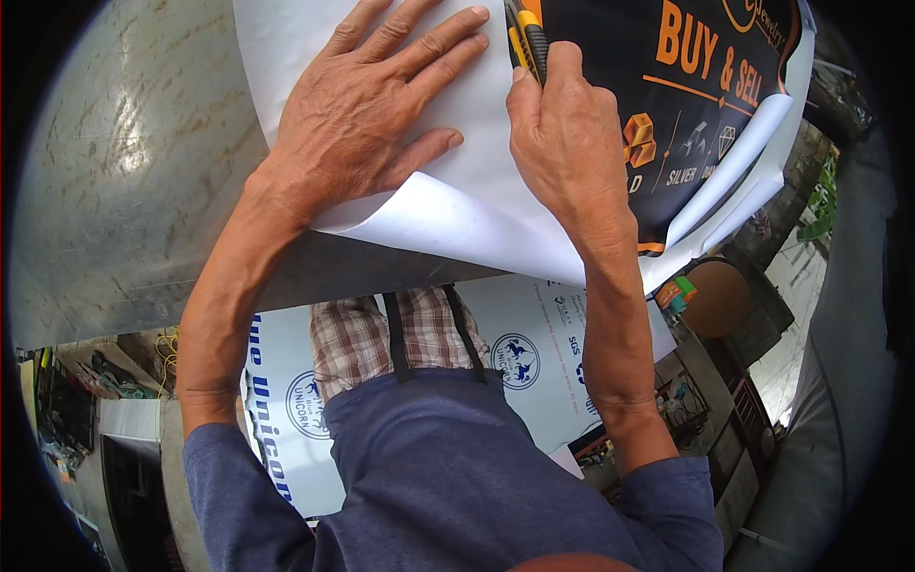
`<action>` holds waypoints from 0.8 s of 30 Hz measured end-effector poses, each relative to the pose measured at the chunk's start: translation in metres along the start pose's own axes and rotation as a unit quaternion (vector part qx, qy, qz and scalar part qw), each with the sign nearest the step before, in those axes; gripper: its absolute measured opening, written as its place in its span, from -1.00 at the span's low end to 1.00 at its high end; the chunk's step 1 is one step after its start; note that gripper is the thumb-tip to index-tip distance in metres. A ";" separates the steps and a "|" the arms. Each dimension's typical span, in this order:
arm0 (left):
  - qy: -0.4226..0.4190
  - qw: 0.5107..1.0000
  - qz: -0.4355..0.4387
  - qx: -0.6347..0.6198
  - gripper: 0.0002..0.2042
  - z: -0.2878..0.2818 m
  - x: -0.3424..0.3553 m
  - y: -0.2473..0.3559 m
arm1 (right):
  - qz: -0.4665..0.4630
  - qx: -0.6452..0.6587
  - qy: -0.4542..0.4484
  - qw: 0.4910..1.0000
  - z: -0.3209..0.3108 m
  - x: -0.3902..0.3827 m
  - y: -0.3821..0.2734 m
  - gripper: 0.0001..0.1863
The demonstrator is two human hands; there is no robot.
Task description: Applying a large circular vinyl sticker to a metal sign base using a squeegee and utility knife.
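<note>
My left hand point(367, 114) lies flat on a large white sheet point(457, 205), fingers spread and pointing away to the right. The sheet's near edge curls up beside the wrist. In my right hand point(572, 143) is a yellow and black utility knife point(531, 43), gripped with the thumb along its side. Its tip is cut off by the top of the view, so I cannot see the blade. Just right of the knife is a black printed banner point(624, 67) with orange and white lettering and pictures, bordered by white material that curls at its right edge.
A grey scuffed metal table point(143, 181) carries the sheet. Below its front edge lies a pale blue printed board point(534, 381). At the right, beyond the sheet, are a small orange and green box point(675, 294) and a brown round object point(717, 297). Cluttered shelves stand at lower left.
</note>
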State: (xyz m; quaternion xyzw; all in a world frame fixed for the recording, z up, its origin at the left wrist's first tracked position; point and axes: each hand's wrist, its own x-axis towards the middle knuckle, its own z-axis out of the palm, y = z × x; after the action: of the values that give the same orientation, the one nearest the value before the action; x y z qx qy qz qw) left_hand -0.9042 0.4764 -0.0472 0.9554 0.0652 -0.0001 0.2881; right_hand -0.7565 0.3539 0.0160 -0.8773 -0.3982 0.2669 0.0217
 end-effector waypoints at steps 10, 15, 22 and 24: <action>0.011 1.000 -0.011 0.005 -0.28 0.001 -0.001 0.002 | -0.006 0.001 0.004 1.000 0.001 -0.003 0.001 -0.79; 0.010 1.000 -0.007 0.004 -0.28 0.001 -0.002 0.001 | -0.001 0.003 -0.001 1.000 0.000 -0.004 -0.002 -0.78; 0.016 1.000 -0.003 0.003 -0.29 0.000 -0.004 -0.001 | 0.011 -0.005 -0.013 1.000 -0.001 -0.006 -0.007 -0.78; 0.017 1.000 -0.003 0.008 -0.29 -0.001 -0.005 -0.001 | 0.015 -0.006 -0.015 1.000 -0.001 -0.007 -0.008 -0.78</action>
State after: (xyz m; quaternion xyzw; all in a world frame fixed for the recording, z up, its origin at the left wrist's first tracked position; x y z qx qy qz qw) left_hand -0.9096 0.4771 -0.0469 0.9572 0.0727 0.0149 0.2796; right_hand -0.7654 0.3542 0.0222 -0.8793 -0.3869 0.2778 0.0059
